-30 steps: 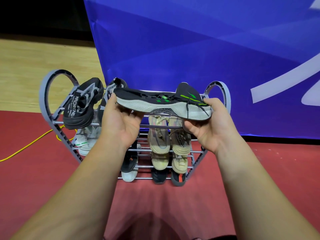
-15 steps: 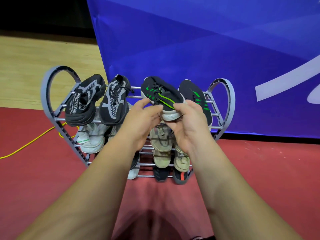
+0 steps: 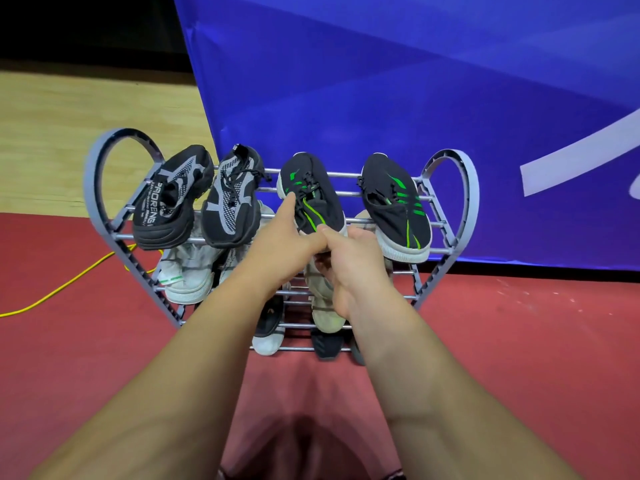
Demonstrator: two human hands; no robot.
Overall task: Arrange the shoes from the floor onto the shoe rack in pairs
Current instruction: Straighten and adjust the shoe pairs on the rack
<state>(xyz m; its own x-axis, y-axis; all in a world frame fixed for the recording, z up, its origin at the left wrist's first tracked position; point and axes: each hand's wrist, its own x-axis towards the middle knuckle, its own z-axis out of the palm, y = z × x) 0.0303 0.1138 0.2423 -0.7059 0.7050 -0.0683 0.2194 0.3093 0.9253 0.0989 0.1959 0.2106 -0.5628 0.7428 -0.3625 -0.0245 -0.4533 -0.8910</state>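
Right hand (image 3: 353, 261): fingers curled under and round the heel of the green-striped shoe (image 3: 313, 197), thumb on top of the heel, so a closed grip on the shoe. Left hand (image 3: 285, 237): forefinger laid straight along the shoe's lace side, thumb meeting the right thumb at the heel; it reads as steadying, not clasping, and its other fingers are hidden. Change over the last second: the shoe was held sideways in the air across both palms, then turned toe-away; now it lies toe-away and sole-down on the top bars of the shoe rack (image 3: 92, 174). Judgement: placement is essentially made, and only release and perhaps a small nudge remain. Its mate (image 3: 394, 209) lies on the same tier to the right, near but apart, with bare bars between, so the pair may want closing up. Left on that tier, touching each other: a black-and-grey pair (image 3: 173, 199). Lower tiers hold pale shoes (image 3: 187, 280), partly hidden by both forearms. No shoes show on the red floor (image 3: 519, 341). Behind: blue banner (image 3: 381, 81); yellow cable (image 3: 69, 285) at left.
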